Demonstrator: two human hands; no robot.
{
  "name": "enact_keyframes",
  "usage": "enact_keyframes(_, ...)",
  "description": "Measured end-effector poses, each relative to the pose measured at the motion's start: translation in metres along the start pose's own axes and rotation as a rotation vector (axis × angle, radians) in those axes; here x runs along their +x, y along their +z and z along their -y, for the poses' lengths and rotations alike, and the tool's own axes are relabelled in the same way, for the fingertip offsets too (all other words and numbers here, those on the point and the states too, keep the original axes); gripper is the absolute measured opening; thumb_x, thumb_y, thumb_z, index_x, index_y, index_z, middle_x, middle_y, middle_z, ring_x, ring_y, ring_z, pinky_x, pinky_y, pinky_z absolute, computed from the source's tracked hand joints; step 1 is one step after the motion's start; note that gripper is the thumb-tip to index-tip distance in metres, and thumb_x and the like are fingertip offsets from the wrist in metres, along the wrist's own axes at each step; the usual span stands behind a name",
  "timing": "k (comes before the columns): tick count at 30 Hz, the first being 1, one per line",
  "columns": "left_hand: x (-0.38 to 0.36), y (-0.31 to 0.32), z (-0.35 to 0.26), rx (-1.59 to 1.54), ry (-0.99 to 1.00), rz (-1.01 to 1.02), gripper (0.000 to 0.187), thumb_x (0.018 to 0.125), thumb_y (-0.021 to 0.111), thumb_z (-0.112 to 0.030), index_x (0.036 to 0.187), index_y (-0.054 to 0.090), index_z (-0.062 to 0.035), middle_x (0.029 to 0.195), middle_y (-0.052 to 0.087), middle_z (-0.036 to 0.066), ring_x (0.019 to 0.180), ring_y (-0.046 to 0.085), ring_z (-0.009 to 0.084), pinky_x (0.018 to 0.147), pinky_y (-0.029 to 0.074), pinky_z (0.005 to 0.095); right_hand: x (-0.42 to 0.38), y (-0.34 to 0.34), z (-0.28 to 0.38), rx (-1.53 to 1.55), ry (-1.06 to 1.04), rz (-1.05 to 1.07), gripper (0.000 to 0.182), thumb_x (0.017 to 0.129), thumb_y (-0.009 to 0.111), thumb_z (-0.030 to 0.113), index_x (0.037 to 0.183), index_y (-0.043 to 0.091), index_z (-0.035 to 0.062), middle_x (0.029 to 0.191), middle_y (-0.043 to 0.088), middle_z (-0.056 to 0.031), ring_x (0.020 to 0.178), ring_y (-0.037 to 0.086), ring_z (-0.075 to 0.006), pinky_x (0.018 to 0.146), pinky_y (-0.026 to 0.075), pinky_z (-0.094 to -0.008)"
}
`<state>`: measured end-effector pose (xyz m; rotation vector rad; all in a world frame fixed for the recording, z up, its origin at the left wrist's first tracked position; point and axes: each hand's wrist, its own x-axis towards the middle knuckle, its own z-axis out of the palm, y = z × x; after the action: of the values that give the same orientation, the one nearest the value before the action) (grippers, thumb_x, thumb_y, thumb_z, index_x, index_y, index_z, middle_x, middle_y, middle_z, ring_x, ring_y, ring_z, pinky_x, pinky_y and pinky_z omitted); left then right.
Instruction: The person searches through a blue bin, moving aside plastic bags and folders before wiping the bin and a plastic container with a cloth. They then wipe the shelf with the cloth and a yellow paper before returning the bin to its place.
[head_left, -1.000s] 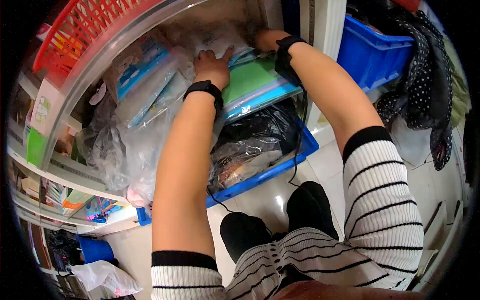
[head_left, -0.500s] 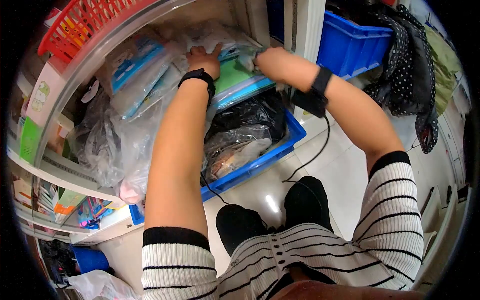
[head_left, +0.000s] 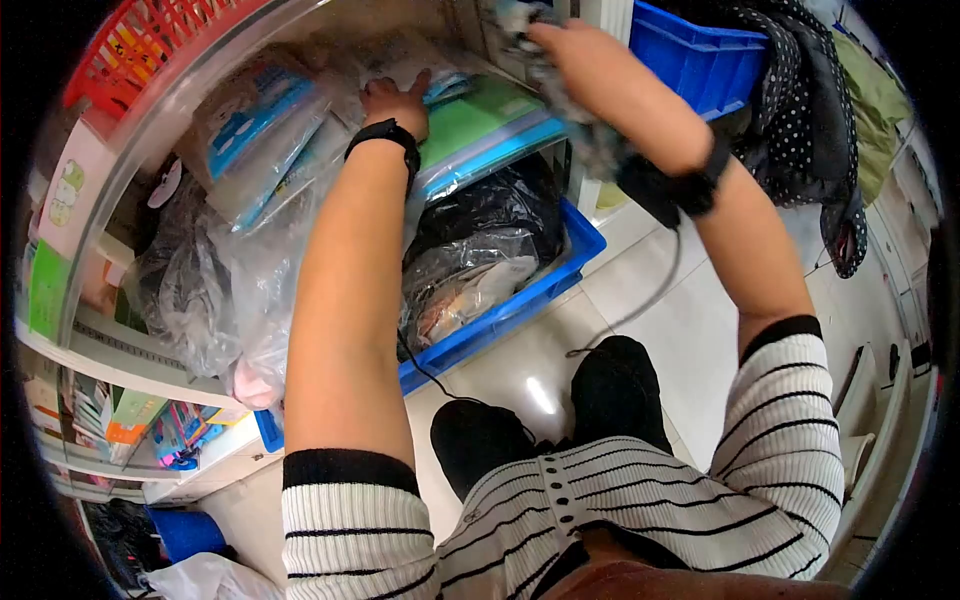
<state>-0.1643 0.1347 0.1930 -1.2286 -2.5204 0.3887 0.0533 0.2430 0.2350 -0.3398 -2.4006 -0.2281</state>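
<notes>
My left hand (head_left: 398,106) lies with fingers spread on clear plastic packets (head_left: 405,70) at the back of the shelf. Beside it a green folder (head_left: 475,120) is bare on top, with blue-edged plastic folders (head_left: 490,165) under it. My right hand (head_left: 575,48) is raised at the upper right by the shelf post, its fingers closed on a grey, mottled cloth (head_left: 590,140). The cloth hangs down along my forearm and is smeared by motion. Blue-and-clear bagged packets (head_left: 255,120) lie to the left of my left hand.
Below the folders stands a blue bin (head_left: 500,325) holding black and clear plastic bags. A red basket (head_left: 140,60) sits at the upper left. At the right are a blue crate (head_left: 700,60) and a hanging polka-dot cloth (head_left: 810,130). A cable trails from my right wrist.
My right hand has lifted up and away from the green folder with the cloth, which now hangs in view. More of the green folder shows. My left hand stays on the packets.
</notes>
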Motion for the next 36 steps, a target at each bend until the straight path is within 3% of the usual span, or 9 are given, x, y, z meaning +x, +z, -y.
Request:
enact_keyframes(3, 0.007, 0.009, 0.001, -0.151, -0.046, -0.005, 0.077, 0.080, 0.053, -0.013, 0.147, 0.020, -0.0349, 0.140, 0.034, 0.026, 0.131, 0.027, 0.0430, 0.107, 0.020, 0.0539, 0.036, 0.074, -0.006, 0.073, 0.051, 0.397, 0.045, 0.081, 0.060, 0.020, 0.124, 0.053, 0.0108, 0.112, 0.059, -0.0232, 0.094, 0.059, -0.0415, 0.080, 0.050, -0.0437)
enact_keyframes(6, 0.002, -0.003, 0.001, -0.064, -0.029, 0.051, 0.078, 0.080, 0.054, -0.016, 0.147, 0.020, -0.0354, 0.141, 0.034, 0.025, 0.130, 0.027, 0.0430, 0.106, 0.022, 0.0536, 0.021, 0.122, 0.006, 0.265, 0.239, 0.198, 0.055, 0.085, 0.054, 0.041, 0.132, 0.049, 0.0128, 0.113, 0.061, -0.0215, 0.101, 0.058, -0.0403, 0.090, 0.045, -0.0440)
enact_keyframes(17, -0.003, -0.011, -0.001, -0.061, -0.034, 0.052, 0.080, 0.079, 0.057, -0.015, 0.147, 0.020, -0.0349, 0.144, 0.031, 0.023, 0.133, 0.026, 0.0405, 0.109, 0.018, 0.0531, -0.039, -0.011, 0.007, 0.128, -0.056, 0.600, 0.036, 0.075, 0.062, 0.001, 0.110, 0.061, 0.0079, 0.090, 0.064, -0.0208, 0.085, 0.062, -0.0381, 0.073, 0.049, -0.0443)
enact_keyframes(19, -0.003, -0.008, 0.000, -0.065, -0.047, 0.054, 0.081, 0.079, 0.058, -0.014, 0.147, 0.020, -0.0348, 0.144, 0.031, 0.023, 0.133, 0.026, 0.0403, 0.109, 0.018, 0.0531, -0.019, -0.040, 0.021, 0.209, 0.299, 0.637, 0.037, 0.079, 0.057, 0.001, 0.115, 0.059, 0.0063, 0.094, 0.065, -0.0204, 0.084, 0.063, -0.0370, 0.072, 0.051, -0.0414)
enact_keyframes(23, -0.004, -0.007, 0.001, -0.086, -0.018, 0.013, 0.077, 0.080, 0.055, -0.014, 0.147, 0.022, -0.0344, 0.144, 0.031, 0.022, 0.133, 0.026, 0.0399, 0.109, 0.018, 0.0535, 0.041, 0.000, -0.001, 0.191, 0.190, 0.269, 0.020, 0.079, 0.054, 0.006, 0.095, 0.065, 0.0018, 0.105, 0.060, -0.0234, 0.096, 0.058, -0.0359, 0.081, 0.046, -0.0446)
enact_keyframes(25, -0.003, -0.004, 0.002, -0.071, -0.023, 0.013, 0.075, 0.081, 0.054, -0.015, 0.147, 0.022, -0.0342, 0.144, 0.031, 0.022, 0.133, 0.026, 0.0399, 0.109, 0.018, 0.0538, 0.084, 0.085, -0.041, -0.216, -0.255, 0.203, 0.028, 0.079, 0.054, 0.003, 0.106, 0.061, 0.0013, 0.107, 0.061, -0.0203, 0.099, 0.058, -0.0364, 0.086, 0.047, -0.0422)
enact_keyframes(28, 0.000, 0.004, 0.003, -0.088, 0.002, -0.036, 0.074, 0.082, 0.052, -0.016, 0.147, 0.021, -0.0343, 0.143, 0.033, 0.023, 0.133, 0.026, 0.0400, 0.109, 0.018, 0.0536, 0.100, 0.210, -0.087, 0.074, -0.183, 0.305, 0.034, 0.086, 0.054, 0.009, 0.119, 0.057, 0.0040, 0.108, 0.063, -0.0208, 0.095, 0.062, -0.0335, 0.084, 0.049, -0.0396)
enact_keyframes(32, 0.001, 0.005, 0.001, -0.070, -0.007, -0.037, 0.075, 0.082, 0.051, -0.014, 0.147, 0.021, -0.0343, 0.140, 0.035, 0.023, 0.130, 0.029, 0.0406, 0.108, 0.020, 0.0527, 0.077, 0.217, -0.078, 0.018, 0.123, 0.486, 0.039, 0.086, 0.052, 0.018, 0.121, 0.056, 0.0014, 0.112, 0.062, -0.0197, 0.099, 0.061, -0.0342, 0.087, 0.047, -0.0403)
enact_keyframes(36, -0.001, -0.003, 0.001, -0.066, -0.004, 0.013, 0.078, 0.081, 0.054, -0.013, 0.147, 0.020, -0.0343, 0.140, 0.035, 0.024, 0.129, 0.030, 0.0413, 0.108, 0.021, 0.0523, 0.065, 0.150, -0.045, -0.244, -0.215, 0.598, 0.026, 0.077, 0.059, 0.008, 0.101, 0.067, 0.0035, 0.106, 0.064, -0.0157, 0.090, 0.064, -0.0315, 0.077, 0.051, -0.0371)
